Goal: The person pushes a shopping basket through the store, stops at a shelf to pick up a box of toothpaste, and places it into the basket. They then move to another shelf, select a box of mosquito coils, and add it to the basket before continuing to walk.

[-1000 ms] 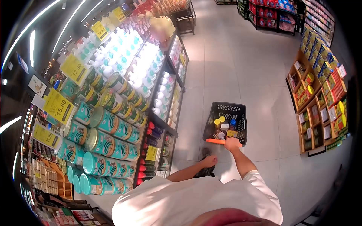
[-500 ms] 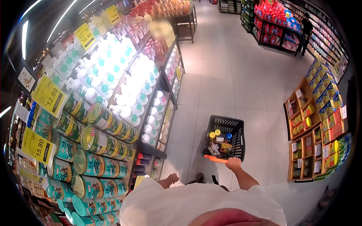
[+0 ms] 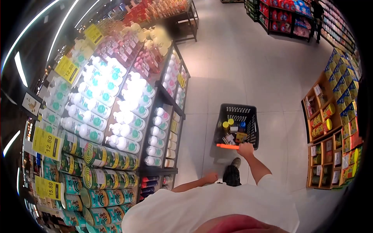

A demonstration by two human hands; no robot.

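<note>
My right hand (image 3: pixel 246 149) is closed round the orange handle (image 3: pixel 227 146) of a black shopping basket (image 3: pixel 253 132). The perforated basket is in front of my legs. Inside it lie jars with yellow lids (image 3: pixel 225 124), a blue-topped item (image 3: pixel 242 124), a yellow-and-dark box (image 3: pixel 241 137) and other small packs that I cannot make out. My left hand (image 3: pixel 211 178) hangs low near my body with its fingers curled, and I see nothing in it. The shelf on the left is nearest to it. One shoe (image 3: pixel 236 162) shows below the basket.
On the left, a tiered display holds white pump bottles (image 3: pixel 99 108), pink bottles (image 3: pixel 146 62), green cans (image 3: pixel 110 157) and teal cans (image 3: pixel 99 198) with yellow price signs (image 3: pixel 46 143). A wooden shelf (image 3: pixel 316 134) stands right. Tiled floor (image 3: pixel 248 73) runs between. A person (image 3: pixel 317 19) stands far right.
The left display has slid down the view as I move forward. My left hand has swung rightward and up, and a shoe has come into sight. The basket stays in my right hand.
</note>
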